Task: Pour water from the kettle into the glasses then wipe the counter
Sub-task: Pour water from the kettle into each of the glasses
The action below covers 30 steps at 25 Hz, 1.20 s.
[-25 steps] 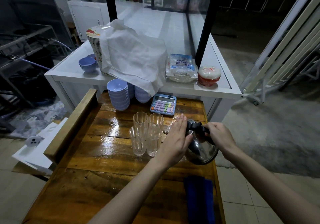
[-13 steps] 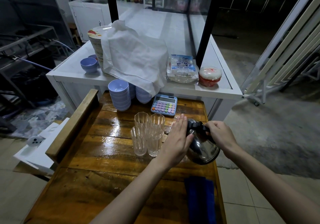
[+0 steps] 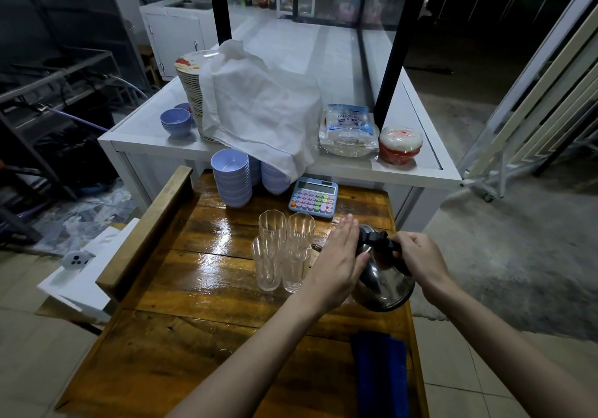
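A steel kettle (image 3: 385, 283) with a black handle stands tilted toward the left at the right edge of the wet wooden counter (image 3: 181, 288). My right hand (image 3: 417, 255) is shut on the black handle. My left hand (image 3: 339, 262) lies flat with straight fingers against the kettle's lid and left side, hiding the spout. Several clear glasses (image 3: 284, 249) stand bunched together just left of the kettle. A folded blue cloth (image 3: 380, 375) lies near the counter's front right corner.
A pastel calculator (image 3: 313, 198) and stacks of lilac bowls (image 3: 231, 178) sit at the counter's far end. Behind is a white table (image 3: 149, 136) with plates under a white cloth (image 3: 259, 110), a plastic packet and a red-and-white tub (image 3: 400, 145). Black posts rise from it.
Both hands and the kettle have hardly moved; the view has shifted slightly. The kettle stays tilted toward the glasses.
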Motion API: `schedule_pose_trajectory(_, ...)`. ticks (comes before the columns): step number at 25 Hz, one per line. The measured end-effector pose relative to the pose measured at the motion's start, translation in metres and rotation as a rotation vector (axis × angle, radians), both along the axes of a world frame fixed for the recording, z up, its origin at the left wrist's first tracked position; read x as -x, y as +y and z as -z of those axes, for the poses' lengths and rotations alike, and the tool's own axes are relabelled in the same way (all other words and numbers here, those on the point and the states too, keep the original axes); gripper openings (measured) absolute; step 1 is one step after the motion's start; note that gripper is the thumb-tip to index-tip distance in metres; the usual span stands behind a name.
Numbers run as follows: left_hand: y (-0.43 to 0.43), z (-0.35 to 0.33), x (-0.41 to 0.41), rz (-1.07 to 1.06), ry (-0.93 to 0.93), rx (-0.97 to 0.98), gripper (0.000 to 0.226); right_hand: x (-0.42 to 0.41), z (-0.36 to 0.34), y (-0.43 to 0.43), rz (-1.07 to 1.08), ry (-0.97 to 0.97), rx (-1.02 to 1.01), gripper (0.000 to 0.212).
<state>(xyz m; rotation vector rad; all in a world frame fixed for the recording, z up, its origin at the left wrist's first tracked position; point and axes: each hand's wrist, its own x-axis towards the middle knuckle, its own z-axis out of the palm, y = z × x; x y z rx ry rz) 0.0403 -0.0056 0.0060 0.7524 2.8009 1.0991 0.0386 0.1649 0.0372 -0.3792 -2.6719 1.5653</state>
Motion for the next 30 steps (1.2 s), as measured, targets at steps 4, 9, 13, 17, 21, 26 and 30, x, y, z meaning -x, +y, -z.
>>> schedule_pose_trajectory(4,0.001,-0.007,0.003,0.011,0.057,0.068,0.062,-0.004,0.004,-0.003,0.112,-0.034,0.145,0.033)
schedule_pose_trajectory(9,-0.006,-0.012,0.008,-0.001,0.120,0.067,0.062,0.000,0.001,-0.012,0.155,-0.011,0.188,0.033)
schedule_pose_trajectory(13,-0.018,-0.015,0.009,-0.056,0.121,0.022,0.064,0.012,-0.007,-0.023,0.114,0.024,0.126,0.034)
schedule_pose_trajectory(17,-0.028,-0.016,0.010,-0.113,0.097,-0.013,0.062,0.022,-0.013,-0.033,0.014,0.058,0.067,0.039)
schedule_pose_trajectory(21,-0.033,-0.016,0.009,-0.133,0.066,-0.035,0.062,0.028,-0.015,-0.040,-0.050,0.061,0.015,0.040)
schedule_pose_trajectory(26,-0.035,-0.019,0.007,-0.169,0.036,-0.067,0.069,0.033,-0.022,-0.044,-0.095,0.068,-0.062,0.042)
schedule_pose_trajectory(30,-0.035,-0.019,0.007,-0.175,0.019,-0.092,0.063,0.036,-0.028,-0.043,-0.115,0.104,-0.117,0.046)
